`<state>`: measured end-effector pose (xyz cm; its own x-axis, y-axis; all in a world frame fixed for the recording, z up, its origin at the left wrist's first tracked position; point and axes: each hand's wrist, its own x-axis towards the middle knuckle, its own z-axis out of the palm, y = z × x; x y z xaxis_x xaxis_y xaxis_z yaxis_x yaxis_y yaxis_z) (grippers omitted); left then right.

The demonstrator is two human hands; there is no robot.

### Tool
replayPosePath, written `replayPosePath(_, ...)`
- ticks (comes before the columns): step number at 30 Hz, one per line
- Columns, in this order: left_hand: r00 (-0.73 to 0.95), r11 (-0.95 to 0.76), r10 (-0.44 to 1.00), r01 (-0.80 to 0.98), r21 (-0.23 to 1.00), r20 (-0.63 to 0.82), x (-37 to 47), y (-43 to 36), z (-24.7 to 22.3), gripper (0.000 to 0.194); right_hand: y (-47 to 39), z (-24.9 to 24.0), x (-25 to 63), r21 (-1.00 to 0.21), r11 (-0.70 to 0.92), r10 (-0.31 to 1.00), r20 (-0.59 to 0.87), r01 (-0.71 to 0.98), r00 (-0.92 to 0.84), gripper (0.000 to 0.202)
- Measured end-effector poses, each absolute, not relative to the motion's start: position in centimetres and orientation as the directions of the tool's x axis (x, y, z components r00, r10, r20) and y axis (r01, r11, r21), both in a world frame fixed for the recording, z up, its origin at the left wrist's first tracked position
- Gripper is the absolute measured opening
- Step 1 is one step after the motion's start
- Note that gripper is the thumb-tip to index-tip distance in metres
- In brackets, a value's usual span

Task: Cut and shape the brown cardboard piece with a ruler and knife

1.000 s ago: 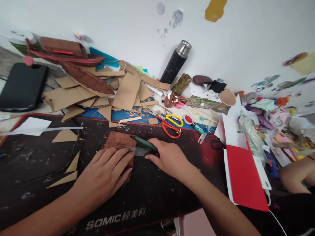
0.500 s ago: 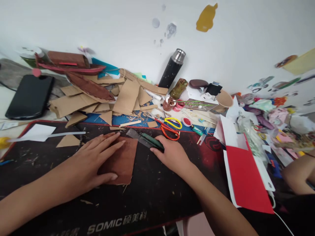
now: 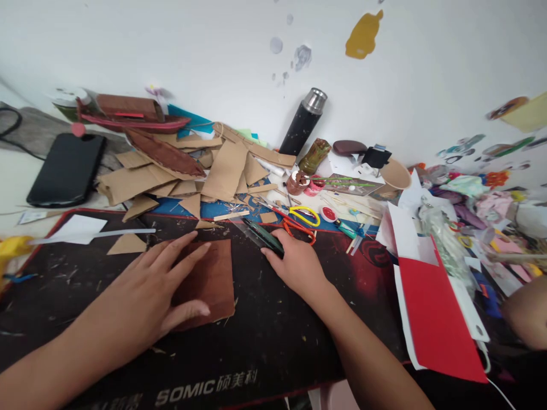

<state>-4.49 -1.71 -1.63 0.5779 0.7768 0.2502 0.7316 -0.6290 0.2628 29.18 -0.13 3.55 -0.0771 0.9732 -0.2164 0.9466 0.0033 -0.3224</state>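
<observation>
While the work is in hand, black mat [image 3: 273, 341] underlies it all, littered with shavings. Past its far edge, cardboard heap [image 3: 224, 171]: strips and triangles overlapping, evidence of plenty of cutting already done. Model boat [image 3: 141, 122] behind it at left, cabin in place; judged well advanced. Brown hull [image 3: 164, 154] lies across the heap with no cabin on it; judged less far along.

Left hand [image 3: 158, 279]: fingers spread apart, thumb out, nothing gripped. It covers the left part of the brown sheet; whether every fingertip presses, cannot tell. Right hand [image 3: 299, 256]: thumb and fingers clamped together on the cutter, just beyond the sheet's far right corner.

Brown sheet [image 3: 217, 279] flat on the mat, partly under the left hand, showing to its right. Colouring looks done over the visible face. Right edge fairly straight, near corner slightly ragged. Left side hidden, so what is left to trim there can't be judged.

Dark green cutter [image 3: 267, 236] angled off the sheet, apart from it; blade too indistinct to read. Translucent strip [image 3: 241, 228], probably a ruler, seems held alongside. No cut appears under way at this instant.

Smallest noted: cardboard sliver [image 3: 208, 225], near the sheet's far edge.
</observation>
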Motion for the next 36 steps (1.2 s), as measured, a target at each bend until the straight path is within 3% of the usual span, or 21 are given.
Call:
replayPosePath(5,0.686,-0.730,0.683,0.650,0.212,0.249,-7.5,-2.1,-2.1,0.100,-0.4,3.5,29.3,-0.319,0.016,0.973,-0.214,0.948,-0.088,0.039)
replayPosePath(12,0.546,-0.585,0.809,0.784,0.208,0.219,-3.4,-2.0,-1.8,0.102,-0.8,4.0,28.6,-0.290,0.040,0.965,-0.237,0.956,-0.112,0.032)
replayPosePath(17,0.563,-0.612,0.785,0.769,0.186,0.258,-3.7,-1.1,-1.3,0.103,-1.2,3.8,28.9,-0.312,0.043,0.970,-0.215,0.949,-0.115,0.031)
replayPosePath(19,0.623,-0.675,0.735,0.710,0.201,0.268,-5.6,-0.8,-1.3,0.099,-1.3,3.5,29.2,-0.336,0.040,0.972,-0.205,0.941,-0.114,0.030)
replayPosePath(24,0.757,-0.760,0.642,0.606,0.236,0.123,-8.5,-0.1,-0.7,0.088,-1.3,2.9,29.7,-0.369,0.037,0.976,-0.187,0.929,-0.113,0.030)
replayPosePath(31,0.620,-0.657,0.752,0.728,0.196,0.221,-3.7,-1.6,-1.2,0.072,-1.4,3.0,29.5,-0.369,0.046,0.973,-0.193,0.928,-0.125,0.031)
replayPosePath(36,0.578,-0.598,0.801,0.782,0.176,0.156,-1.3,-3.5,-1.4,0.056,-1.2,3.4,29.5,-0.358,0.024,0.971,-0.214,0.934,-0.107,0.031)
